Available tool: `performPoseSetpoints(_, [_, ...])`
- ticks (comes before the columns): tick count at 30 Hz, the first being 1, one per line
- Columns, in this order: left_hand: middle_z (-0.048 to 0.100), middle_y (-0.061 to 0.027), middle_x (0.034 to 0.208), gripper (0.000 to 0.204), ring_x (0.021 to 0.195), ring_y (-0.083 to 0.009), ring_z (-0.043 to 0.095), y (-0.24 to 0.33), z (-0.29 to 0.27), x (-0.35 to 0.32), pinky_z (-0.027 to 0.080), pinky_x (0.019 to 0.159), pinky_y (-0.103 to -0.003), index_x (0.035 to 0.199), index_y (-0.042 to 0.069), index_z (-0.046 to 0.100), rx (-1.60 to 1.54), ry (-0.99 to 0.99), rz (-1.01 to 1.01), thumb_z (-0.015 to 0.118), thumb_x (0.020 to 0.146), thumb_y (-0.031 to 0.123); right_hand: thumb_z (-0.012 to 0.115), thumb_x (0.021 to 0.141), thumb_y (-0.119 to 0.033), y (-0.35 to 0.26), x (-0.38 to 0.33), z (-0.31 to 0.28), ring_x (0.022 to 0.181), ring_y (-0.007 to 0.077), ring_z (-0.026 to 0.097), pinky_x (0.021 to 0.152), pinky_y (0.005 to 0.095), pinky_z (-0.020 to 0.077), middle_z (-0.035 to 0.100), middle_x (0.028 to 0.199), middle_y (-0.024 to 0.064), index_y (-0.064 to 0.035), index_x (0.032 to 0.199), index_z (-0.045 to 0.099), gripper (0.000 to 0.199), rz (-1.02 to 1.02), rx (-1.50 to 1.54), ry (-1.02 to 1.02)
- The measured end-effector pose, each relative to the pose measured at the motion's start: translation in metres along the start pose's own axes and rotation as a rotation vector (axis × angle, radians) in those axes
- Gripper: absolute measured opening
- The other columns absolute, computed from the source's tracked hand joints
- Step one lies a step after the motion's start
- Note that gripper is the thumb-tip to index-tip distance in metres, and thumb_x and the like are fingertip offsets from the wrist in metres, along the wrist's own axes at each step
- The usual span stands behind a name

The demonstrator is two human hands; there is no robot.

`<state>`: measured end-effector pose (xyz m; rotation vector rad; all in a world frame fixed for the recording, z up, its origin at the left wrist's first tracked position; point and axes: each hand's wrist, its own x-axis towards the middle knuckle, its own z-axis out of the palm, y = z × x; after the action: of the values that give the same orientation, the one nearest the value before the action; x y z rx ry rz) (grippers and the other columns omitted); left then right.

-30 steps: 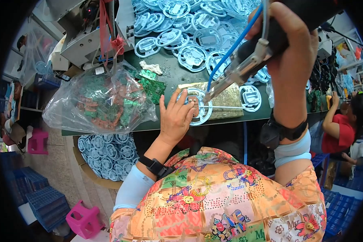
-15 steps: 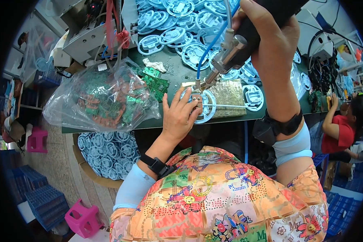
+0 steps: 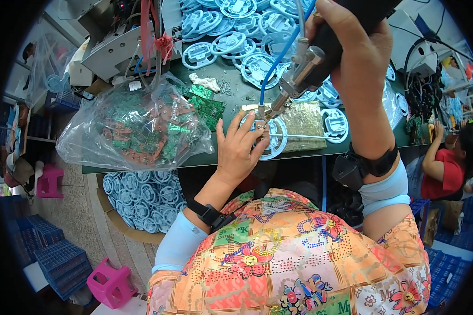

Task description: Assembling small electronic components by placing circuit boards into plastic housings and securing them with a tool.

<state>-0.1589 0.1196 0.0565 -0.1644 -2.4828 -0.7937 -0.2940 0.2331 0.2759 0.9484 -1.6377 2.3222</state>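
My right hand [image 3: 363, 58] is wrapped round a black powered screwdriver [image 3: 326, 65] with a metal nose and a blue air hose. It leans down to the left, its tip at a small brown circuit board [image 3: 260, 126]. That board lies in a light-blue plastic ring-shaped part [image 3: 282, 140] near the table's front edge. My left hand [image 3: 236, 152] rests beside the board with fingers spread, fingertips touching the part's left side. The exact contact of the tip is too small to make out.
A clear bag [image 3: 89, 131] of green and brown circuit boards lies left. Many blue plastic parts [image 3: 257, 68] are heaped behind, and a box [image 3: 142, 202] of them stands below. Right of my work sit a tape-wrapped block [image 3: 307, 123] and another blue part [image 3: 335, 126]. A co-worker [image 3: 446, 163] sits far right.
The whole view has shifted slightly. Both hands, the screwdriver and the blue part keep nearly the same places relative to each other, the left thumb and fingers still beside the board.
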Motion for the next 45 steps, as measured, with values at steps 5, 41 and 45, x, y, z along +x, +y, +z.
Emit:
performPoseSetpoints(5, [0.068,-0.0102,0.116,0.023,0.123,-0.0375,0.052,0.0,0.0,0.004,0.024,0.109,-0.06,0.101,0.013,0.071,-0.019,0.011,-0.007,0.076,0.083,0.027,0.069,0.086,-0.006,-0.026,-0.005,0.008,0.057,0.0184,0.063,0.054,0.0308,0.0538,0.061,0.073,0.0095,0.0036,0.108,0.052,0.029,0.102,0.106,0.042])
performPoseSetpoints(41, [0.065,-0.0116,0.126,0.013,0.127,-0.0324,0.054,0.0,0.003,0.001,0.026,0.108,-0.062,0.099,0.011,0.071,0.056,0.028,-0.006,0.069,0.088,0.016,0.068,0.086,-0.004,0.01,0.0,0.013,0.053,0.0123,0.061,0.05,0.0254,0.0496,0.062,0.066,0.0058,0.002,0.086,0.059,0.011,0.006,-0.185,0.039])
performPoseSetpoints(45, [0.065,-0.0117,0.125,0.012,0.127,-0.0325,0.053,0.001,0.004,0.003,0.026,0.108,-0.062,0.099,0.012,0.071,0.052,0.024,-0.003,0.069,0.088,0.016,0.068,0.086,-0.004,0.012,-0.001,0.01,0.054,0.0125,0.061,0.05,0.0251,0.0494,0.062,0.067,0.0056,0.002,0.087,0.058,0.011,0.012,-0.191,0.036])
